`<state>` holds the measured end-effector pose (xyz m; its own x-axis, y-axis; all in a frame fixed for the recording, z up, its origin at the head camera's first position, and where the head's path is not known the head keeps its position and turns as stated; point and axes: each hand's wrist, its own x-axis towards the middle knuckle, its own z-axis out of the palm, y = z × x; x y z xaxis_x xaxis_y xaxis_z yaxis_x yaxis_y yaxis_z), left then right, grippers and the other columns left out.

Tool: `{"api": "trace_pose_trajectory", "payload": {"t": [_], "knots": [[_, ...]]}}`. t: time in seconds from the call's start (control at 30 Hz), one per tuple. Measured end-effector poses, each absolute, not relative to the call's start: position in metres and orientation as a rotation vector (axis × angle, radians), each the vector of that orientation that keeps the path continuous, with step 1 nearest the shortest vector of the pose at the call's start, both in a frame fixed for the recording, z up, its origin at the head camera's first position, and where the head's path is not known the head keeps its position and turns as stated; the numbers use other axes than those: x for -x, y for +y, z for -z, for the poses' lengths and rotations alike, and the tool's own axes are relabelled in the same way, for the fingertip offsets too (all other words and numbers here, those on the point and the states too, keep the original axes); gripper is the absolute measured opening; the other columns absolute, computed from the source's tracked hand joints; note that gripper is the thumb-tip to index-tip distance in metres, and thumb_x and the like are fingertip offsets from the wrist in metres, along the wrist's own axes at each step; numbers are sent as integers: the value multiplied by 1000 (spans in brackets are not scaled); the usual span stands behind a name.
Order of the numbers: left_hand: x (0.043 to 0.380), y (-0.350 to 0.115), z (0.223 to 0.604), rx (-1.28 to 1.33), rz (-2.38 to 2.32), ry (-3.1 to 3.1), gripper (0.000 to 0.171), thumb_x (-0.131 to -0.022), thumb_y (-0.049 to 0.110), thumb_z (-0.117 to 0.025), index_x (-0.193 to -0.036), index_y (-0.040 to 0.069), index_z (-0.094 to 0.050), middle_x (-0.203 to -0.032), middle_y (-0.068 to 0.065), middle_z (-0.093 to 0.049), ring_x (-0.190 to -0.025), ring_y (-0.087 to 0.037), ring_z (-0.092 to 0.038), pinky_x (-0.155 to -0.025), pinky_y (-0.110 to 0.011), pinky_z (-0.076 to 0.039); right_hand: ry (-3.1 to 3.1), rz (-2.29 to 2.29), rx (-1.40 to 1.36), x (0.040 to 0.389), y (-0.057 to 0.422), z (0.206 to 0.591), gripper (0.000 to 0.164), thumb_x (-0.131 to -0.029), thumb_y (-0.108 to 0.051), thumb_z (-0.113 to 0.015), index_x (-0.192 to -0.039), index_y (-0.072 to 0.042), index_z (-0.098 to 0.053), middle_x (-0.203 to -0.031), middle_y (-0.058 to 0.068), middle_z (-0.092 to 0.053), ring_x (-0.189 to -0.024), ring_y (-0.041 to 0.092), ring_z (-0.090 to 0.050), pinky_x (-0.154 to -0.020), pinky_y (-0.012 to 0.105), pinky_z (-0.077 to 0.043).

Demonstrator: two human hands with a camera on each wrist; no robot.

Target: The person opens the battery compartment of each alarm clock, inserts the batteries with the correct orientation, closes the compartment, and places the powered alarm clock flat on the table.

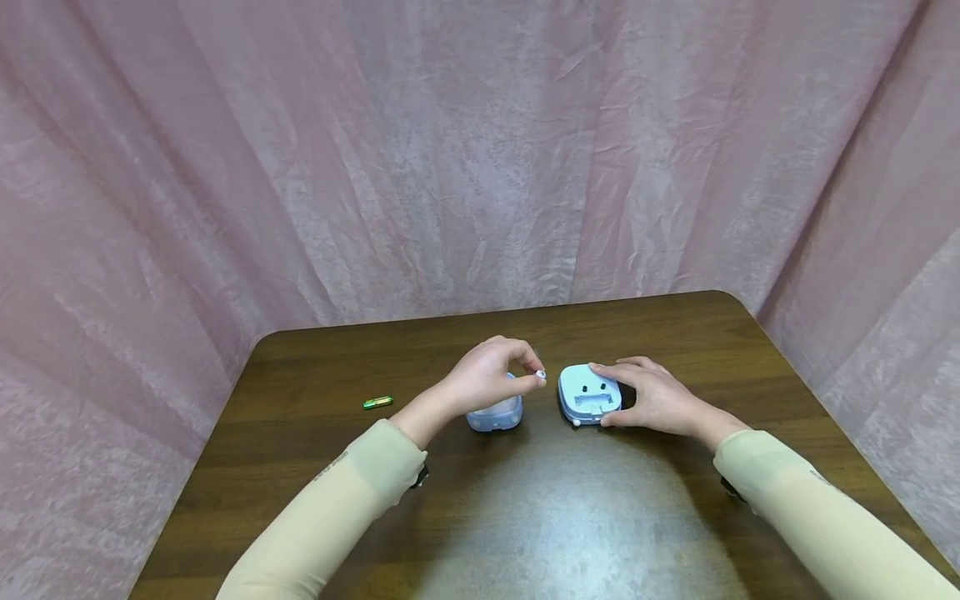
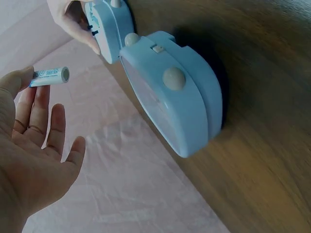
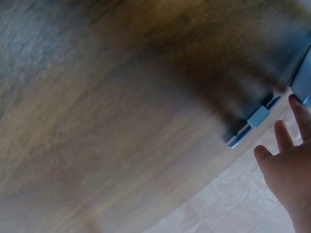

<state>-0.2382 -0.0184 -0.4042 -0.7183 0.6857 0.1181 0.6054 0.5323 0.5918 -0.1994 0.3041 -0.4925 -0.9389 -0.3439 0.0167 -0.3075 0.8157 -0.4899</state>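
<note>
My left hand (image 1: 495,371) pinches a small white battery (image 2: 50,76) with blue print between thumb and fingertips. The other fingers spread loosely in the left wrist view. Below that hand stands a light blue clock (image 2: 192,107) with round white feet, partly hidden in the head view. To the right, a second light blue clock (image 1: 580,380) lies with its back up, showing two black knobs and an uncovered battery slot (image 1: 593,402). My right hand (image 1: 655,397) grips this clock at its right side, thumb on the near edge, fingers on the far edge.
A green battery (image 1: 378,402) lies on the left of the brown wooden table (image 1: 300,467). A small light blue cover piece (image 3: 257,117) lies on the table near the right hand. Pink curtains (image 1: 465,167) hang behind the table.
</note>
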Motion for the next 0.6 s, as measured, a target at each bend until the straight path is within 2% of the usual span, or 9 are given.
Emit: {"api": "trace_pose_trajectory", "payload": {"t": [0.17,0.3,0.6], "knots": [[242,-4,406,-1116,-950,2610,9,-93,33,-76,-100,29,-73,-89,24,-67,-106,-10,-56,-88,-31,-46,2918,780,515,200,304,492,90,-76,-62,-83,-155,-37,-46,-152,6,-49,-142,31,-35,-105,65,-34],[244,8,408,-1115,-981,2572,11,-93,35,-77,-101,27,-74,-92,22,-68,-103,-11,-59,-87,-29,-47,2914,785,518,200,304,491,90,-76,-63,-83,-155,-37,-46,-151,4,-50,-142,30,-34,-106,65,-34],[245,31,412,-1118,-903,2578,15,-93,38,-77,-102,26,-73,-94,22,-68,-103,-8,-57,-88,-28,-46,2905,806,519,200,305,492,92,-76,-67,-81,-155,-37,-46,-150,-1,-51,-143,29,-34,-105,65,-34]]}}
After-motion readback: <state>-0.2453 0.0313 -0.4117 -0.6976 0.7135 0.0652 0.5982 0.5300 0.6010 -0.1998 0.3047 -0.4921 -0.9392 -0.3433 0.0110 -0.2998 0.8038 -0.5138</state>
